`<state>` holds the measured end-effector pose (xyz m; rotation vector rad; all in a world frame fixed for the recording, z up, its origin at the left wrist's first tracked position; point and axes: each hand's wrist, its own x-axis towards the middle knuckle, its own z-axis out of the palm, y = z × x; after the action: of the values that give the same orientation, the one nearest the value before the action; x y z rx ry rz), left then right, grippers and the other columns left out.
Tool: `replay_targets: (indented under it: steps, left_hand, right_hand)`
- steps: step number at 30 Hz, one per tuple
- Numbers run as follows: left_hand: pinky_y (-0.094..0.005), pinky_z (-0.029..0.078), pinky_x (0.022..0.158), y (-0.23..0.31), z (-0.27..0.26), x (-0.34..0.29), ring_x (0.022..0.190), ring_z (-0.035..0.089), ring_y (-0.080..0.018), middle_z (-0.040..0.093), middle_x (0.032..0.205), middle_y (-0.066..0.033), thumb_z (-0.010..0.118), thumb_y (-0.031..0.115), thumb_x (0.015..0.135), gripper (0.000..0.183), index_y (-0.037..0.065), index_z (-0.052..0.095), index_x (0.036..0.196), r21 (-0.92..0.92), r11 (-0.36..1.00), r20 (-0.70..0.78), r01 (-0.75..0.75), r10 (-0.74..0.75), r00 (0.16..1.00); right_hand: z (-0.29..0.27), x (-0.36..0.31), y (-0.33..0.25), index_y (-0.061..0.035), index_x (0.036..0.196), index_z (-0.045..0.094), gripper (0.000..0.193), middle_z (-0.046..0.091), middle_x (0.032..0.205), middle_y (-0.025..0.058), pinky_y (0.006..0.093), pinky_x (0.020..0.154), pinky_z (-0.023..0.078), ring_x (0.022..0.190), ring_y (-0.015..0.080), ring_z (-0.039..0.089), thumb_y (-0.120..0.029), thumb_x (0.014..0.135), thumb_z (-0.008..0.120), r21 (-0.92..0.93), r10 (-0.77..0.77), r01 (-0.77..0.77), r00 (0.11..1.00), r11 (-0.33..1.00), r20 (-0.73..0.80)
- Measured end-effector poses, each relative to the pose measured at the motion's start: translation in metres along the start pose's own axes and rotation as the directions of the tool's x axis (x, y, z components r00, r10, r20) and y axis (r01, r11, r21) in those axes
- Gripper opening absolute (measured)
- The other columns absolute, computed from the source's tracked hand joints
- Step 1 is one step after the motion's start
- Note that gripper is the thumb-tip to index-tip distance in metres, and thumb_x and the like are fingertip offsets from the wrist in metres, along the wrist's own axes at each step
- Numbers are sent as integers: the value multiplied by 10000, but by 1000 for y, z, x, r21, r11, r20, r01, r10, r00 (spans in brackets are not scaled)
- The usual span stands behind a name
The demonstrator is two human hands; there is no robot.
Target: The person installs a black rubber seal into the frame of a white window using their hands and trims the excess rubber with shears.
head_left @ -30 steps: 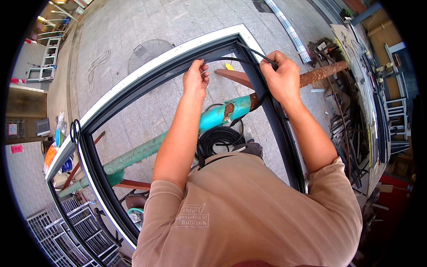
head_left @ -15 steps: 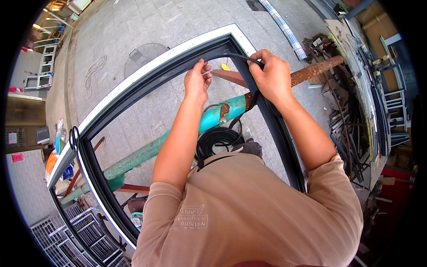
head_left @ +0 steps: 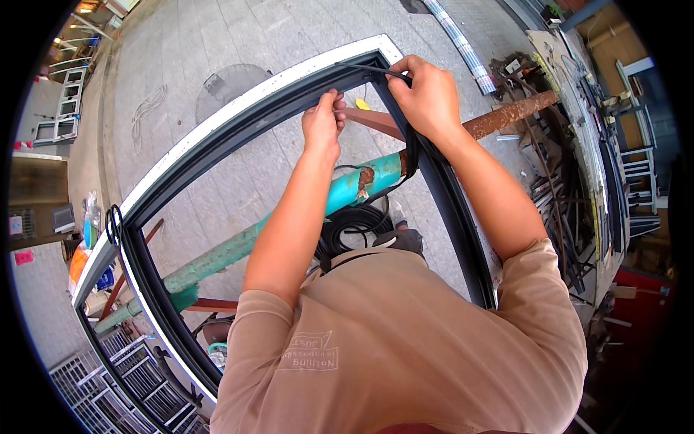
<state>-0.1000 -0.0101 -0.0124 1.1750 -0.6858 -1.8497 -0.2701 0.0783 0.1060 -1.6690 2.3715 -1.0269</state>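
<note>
The bare, slim left forearm (head_left: 287, 220) rises steeply, leaning slightly right, to the left grip (head_left: 322, 126), whose thumb and forefinger point up close together while the other fingers curl loosely. The bare right forearm (head_left: 493, 189) slants up and leftward; the right grip (head_left: 428, 95), set higher, shows its back, thumb and bent forefinger pinching.

The frame (head_left: 253, 116) lies over the pipe (head_left: 345, 192).

Head-worn fisheye view, close and steeply downward
</note>
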Motion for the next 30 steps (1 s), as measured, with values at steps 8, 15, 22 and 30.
replay_targets:
  steps: [8,15,22,30]
  left_hand:
    - [-233,426,532,-3,18,-3,643,567,-77,678,811,-1,748,250,1020,185,71,744,973,-20,998,-131,-54,51,990]
    - [-239,431,538,-3,21,-1,657,579,-93,693,868,-13,731,280,1034,211,69,740,1024,-11,1000,-127,-24,22,992]
    - [-261,462,592,-3,43,-6,697,590,-118,701,923,-28,702,316,1049,264,55,738,1067,-71,993,-47,91,-94,994]
    - [-302,445,566,-15,52,5,635,596,-135,711,846,-48,708,287,1030,286,5,751,1005,28,998,-131,-57,61,990]
  right_hand:
    - [8,2,2,-92,1040,808,241,733,725,177,499,718,584,701,380,742,-264,881,750,30,-34,35,999,999,-38]
    - [7,3,3,-39,1052,804,247,774,817,180,433,725,585,749,328,768,-229,903,749,106,12,-9,999,994,-32]
    - [7,3,7,-38,1007,804,254,751,754,180,448,681,580,694,340,756,-251,872,773,132,-19,31,996,991,-92]
    - [8,4,3,-37,994,799,259,747,748,190,459,684,580,694,350,755,-261,864,778,107,3,5,997,994,-77]
